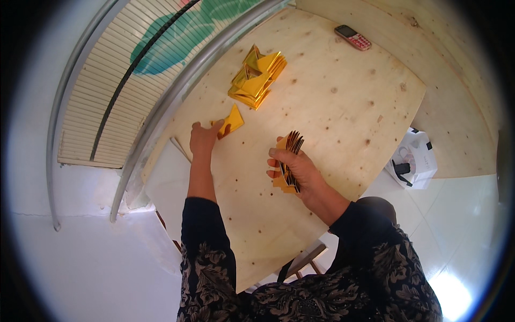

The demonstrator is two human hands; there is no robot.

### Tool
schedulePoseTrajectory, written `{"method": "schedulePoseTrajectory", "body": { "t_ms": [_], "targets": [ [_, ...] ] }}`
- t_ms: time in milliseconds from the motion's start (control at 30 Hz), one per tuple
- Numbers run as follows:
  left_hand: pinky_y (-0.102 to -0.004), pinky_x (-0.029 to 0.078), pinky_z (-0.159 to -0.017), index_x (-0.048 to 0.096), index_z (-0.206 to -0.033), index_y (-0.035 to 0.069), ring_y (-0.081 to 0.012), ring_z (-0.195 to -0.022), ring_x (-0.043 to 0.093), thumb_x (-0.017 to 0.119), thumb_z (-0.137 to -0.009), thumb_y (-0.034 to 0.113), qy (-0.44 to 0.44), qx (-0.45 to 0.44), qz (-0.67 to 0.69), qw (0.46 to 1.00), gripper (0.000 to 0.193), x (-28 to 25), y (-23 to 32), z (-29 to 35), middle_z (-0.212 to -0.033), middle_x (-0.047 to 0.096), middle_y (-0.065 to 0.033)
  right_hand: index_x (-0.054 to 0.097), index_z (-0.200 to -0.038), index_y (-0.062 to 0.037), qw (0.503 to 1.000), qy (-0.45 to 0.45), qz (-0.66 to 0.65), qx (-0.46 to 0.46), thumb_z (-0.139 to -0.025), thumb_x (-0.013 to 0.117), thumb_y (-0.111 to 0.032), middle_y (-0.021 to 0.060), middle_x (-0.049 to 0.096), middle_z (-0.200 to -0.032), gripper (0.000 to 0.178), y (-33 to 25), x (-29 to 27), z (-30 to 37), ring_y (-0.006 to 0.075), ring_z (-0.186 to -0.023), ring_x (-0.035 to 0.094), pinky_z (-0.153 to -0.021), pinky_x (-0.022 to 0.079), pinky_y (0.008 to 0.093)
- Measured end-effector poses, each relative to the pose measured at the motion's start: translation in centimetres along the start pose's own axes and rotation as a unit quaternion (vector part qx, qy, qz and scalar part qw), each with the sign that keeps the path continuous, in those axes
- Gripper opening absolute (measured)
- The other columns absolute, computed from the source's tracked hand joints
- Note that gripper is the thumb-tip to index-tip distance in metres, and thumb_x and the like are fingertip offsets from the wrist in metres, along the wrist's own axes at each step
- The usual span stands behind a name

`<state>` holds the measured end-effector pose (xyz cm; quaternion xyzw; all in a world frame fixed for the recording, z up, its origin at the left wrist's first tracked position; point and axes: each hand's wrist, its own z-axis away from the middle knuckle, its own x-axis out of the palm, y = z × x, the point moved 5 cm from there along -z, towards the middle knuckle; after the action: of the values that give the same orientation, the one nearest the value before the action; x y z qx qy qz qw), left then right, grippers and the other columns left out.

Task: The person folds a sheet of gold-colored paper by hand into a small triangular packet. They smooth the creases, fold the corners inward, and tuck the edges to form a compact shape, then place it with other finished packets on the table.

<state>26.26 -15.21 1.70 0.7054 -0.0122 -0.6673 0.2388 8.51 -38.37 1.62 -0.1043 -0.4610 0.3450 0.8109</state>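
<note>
My left hand (205,135) reaches over the left side of the wooden board. Its thumb and curled fingers close on the near corner of a single folded gold paper (234,121), whose shiny point faces away from me. Over the middle of the board, my right hand (304,170) is wrapped round a stack of folded gold papers (290,155), with the dark layered edges fanned outward. Beyond my left hand, a pile of folded gold papers (258,80) rests on the board, its pieces overlapping and partly upright.
The pale wooden board (332,118) has dark knots. At its far edge lies a red and dark keypad phone (353,37). A metal rail (177,91) and slatted panel (115,102) border the left. A white bag (421,161) stands beyond the right edge, and a wooden stool (311,261) shows below.
</note>
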Motion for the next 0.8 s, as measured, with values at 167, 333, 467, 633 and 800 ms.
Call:
{"method": "schedulePoseTrajectory", "body": {
  "t_ms": [167,333,467,633,800],
  "targets": [
    [-0.0355,0.053,-0.077,0.050,-0.118,-0.005,-0.0235,-0.087,0.068,0.082,-0.062,0.049,-0.063,0.002,-0.084,0.994,0.084,1.4,1.8,-1.3,-0.098,0.068,-0.0168,0.047,-0.122,-0.0131,1.000,0.002,-0.005,-0.001,-0.079,0.077,-0.019,0.0026,0.055,-0.102,0.053,0.1,0.0,-0.2,0.0146,-0.089,0.058,-0.074,0.055,0.0337],
    [-0.0334,0.053,-0.071,0.054,-0.107,-0.003,-0.0222,-0.079,0.069,0.085,-0.060,0.042,-0.119,-0.017,0.044,0.992,0.072,1.4,1.5,-0.9,-0.091,0.069,-0.0145,0.047,-0.122,-0.0132,1.000,-0.001,-0.006,-0.004,-0.079,0.076,-0.019,0.0028,0.055,-0.103,0.052,0.0,-0.1,0.1,0.0145,-0.090,0.058,-0.074,0.055,0.0338],
    [-0.0329,0.053,-0.067,0.056,-0.100,-0.004,-0.0222,-0.073,0.068,0.086,-0.059,0.037,-0.089,-0.001,0.025,0.996,0.065,1.9,0.7,-1.5,-0.087,0.069,-0.0137,0.046,-0.123,-0.0131,1.000,-0.005,-0.003,-0.007,-0.080,0.076,-0.020,0.0028,0.054,-0.103,0.053,-0.3,0.0,0.3,0.0143,-0.090,0.058,-0.074,0.055,0.0335],
    [-0.0327,0.053,-0.067,0.057,-0.100,-0.005,-0.0222,-0.073,0.066,0.086,-0.062,0.031,-0.074,0.011,0.043,0.996,0.060,2.6,-0.4,-2.9,-0.086,0.066,-0.0136,0.046,-0.123,-0.0122,1.000,-0.009,0.002,-0.004,-0.080,0.076,-0.020,0.0034,0.054,-0.102,0.053,-0.5,0.1,0.3,0.0143,-0.090,0.058,-0.073,0.055,0.0327],
    [-0.0277,0.051,-0.067,0.057,-0.100,-0.003,-0.0167,-0.073,0.062,0.079,-0.072,0.012,-0.109,-0.019,0.237,0.965,0.039,2.7,-1.2,-2.6,-0.086,0.061,-0.0077,0.046,-0.122,-0.0113,1.000,-0.007,0.005,0.000,-0.080,0.076,-0.020,0.0041,0.054,-0.102,0.052,-0.3,0.1,0.2,0.0145,-0.090,0.058,-0.074,0.056,0.0327]
  ]
}}
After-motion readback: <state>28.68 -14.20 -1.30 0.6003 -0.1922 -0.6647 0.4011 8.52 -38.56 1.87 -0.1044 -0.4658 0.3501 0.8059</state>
